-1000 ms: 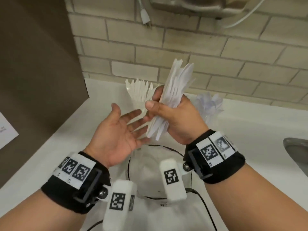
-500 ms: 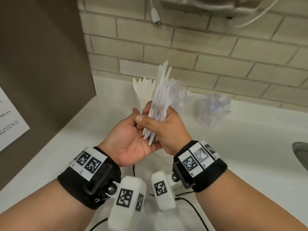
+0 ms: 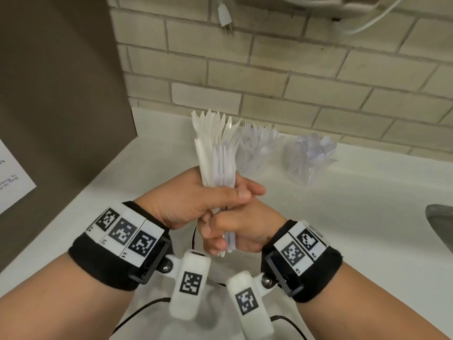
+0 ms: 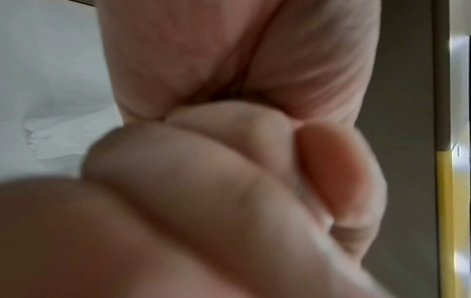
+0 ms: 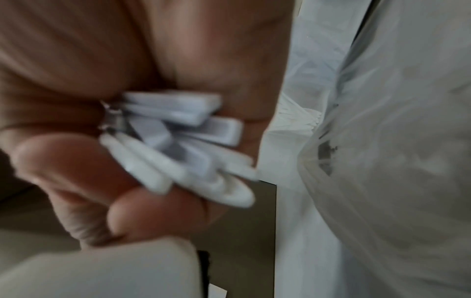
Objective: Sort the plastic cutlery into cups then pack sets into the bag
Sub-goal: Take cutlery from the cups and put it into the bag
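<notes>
A bundle of white plastic cutlery (image 3: 218, 163) stands upright in front of me, gripped by both hands. My left hand (image 3: 196, 200) wraps round its middle, fingers curled over the far side. My right hand (image 3: 237, 229) grips the handle ends just below. Those handle ends (image 5: 178, 145) show fanned out in the right wrist view, beside a thin translucent bag (image 5: 382, 161). The left wrist view shows only curled fingers (image 4: 229, 161). Three clear cups stand by the wall: knives (image 3: 208, 121) behind the bundle, forks (image 3: 257, 148), spoons (image 3: 308, 158).
The white counter (image 3: 355, 217) runs to a brick wall (image 3: 294, 82). A brown panel (image 3: 61, 94) closes the left side, with a paper sheet (image 3: 12, 180) on it. A metal sink edge (image 3: 441, 224) lies at the right. Black cables (image 3: 147, 305) trail under my wrists.
My left hand, open a second ago, has closed round the bundle. My right hand slid down to the handle ends. The bundle turned upright and came lower and nearer.
</notes>
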Demonstrator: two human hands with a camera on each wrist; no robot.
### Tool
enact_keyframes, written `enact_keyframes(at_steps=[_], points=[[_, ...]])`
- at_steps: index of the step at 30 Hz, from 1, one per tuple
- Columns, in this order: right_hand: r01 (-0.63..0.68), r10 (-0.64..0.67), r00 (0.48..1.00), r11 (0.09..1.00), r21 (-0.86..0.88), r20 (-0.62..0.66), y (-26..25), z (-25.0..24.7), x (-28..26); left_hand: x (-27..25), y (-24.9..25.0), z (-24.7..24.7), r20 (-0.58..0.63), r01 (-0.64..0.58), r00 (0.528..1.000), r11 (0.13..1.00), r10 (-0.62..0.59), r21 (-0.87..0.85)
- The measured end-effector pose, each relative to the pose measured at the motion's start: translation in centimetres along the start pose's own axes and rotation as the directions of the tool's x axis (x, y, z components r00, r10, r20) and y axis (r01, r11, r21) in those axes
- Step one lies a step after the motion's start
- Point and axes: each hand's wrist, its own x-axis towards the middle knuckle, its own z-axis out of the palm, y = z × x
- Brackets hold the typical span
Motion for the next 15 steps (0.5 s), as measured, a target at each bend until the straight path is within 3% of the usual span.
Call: enact_keyframes(at_steps=[2, 4, 7, 9, 11, 12, 15], points=[[0.004, -0.004, 1.0, 1.0, -0.025, -0.015, 0.5, 0.0, 0.1, 0.0, -0.1, 0.5, -0.071, 0.002, 0.997, 1.0, -0.001, 0.002], [-0.011, -0.013, 0.994, 0.977, -0.214, -0.11, 0.4, -0.2, 0.1, 0.2, 0.0, 0.6, -0.253, -0.041, 0.968, 0.983, -0.006, -0.181], [-0.09, -0.107, 0.923, 0.873, -0.48, -0.37, -0.5, -1.2, 0.4, 0.8, 0.2, -0.5, -0.54, -0.225, 0.84, 0.871, -0.054, -0.436], [-0.039, -0.285, 0.804, 0.851, -0.524, -0.523, -1.6, -1.6, 0.7, 1.1, -0.4, -1.4, -0.651, -0.224, 0.754, 0.897, -0.089, -0.382], [0.073, -0.43, 0.698, 0.839, -0.539, -0.573, -2.7, -1.4, 1.0, 1.3, -1.3, -1.7, -0.689, -0.112, 0.717, 0.957, -0.109, -0.267], [0.117, -0.462, 0.683, 0.833, -0.54, -0.566, -3.4, -1.2, 1.2, 1.3, -1.7, -1.6, -0.688, -0.067, 0.72, 0.976, -0.096, -0.207], [0.155, -0.481, 0.724, 0.812, -0.563, -0.494, -4.4, -0.1, 1.8, 1.5, -2.5, -0.8, -0.662, 0.023, 0.748, 0.999, -0.042, -0.037]])
